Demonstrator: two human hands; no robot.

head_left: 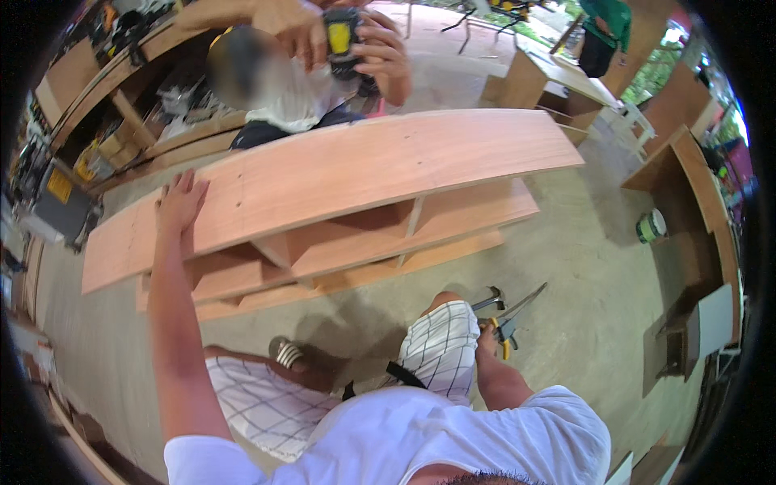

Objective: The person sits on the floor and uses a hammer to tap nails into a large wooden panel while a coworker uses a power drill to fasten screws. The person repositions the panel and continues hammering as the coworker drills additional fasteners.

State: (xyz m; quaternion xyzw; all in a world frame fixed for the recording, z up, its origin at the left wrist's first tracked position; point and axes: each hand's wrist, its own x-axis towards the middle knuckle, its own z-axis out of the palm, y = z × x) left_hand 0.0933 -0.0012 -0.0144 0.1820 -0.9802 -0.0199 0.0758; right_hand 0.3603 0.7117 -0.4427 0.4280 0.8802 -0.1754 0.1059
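Observation:
A long wooden shelf unit lies across in front of me, its pale reddish top board over several open compartments. My left hand rests flat on the left part of that board, fingers spread. Low on the right, beside my knee, my right hand is at the yellow and black handle of a handsaw and looks closed on it, though its fingers are partly hidden. The saw's blade points away to the right. Close by, a hammer shows its head past my knee.
Across the unit, another person's hands hold a black and yellow power tool. A wooden cabinet and a can stand at right. Behind are a wooden desk, a person in green, and a cluttered shelf.

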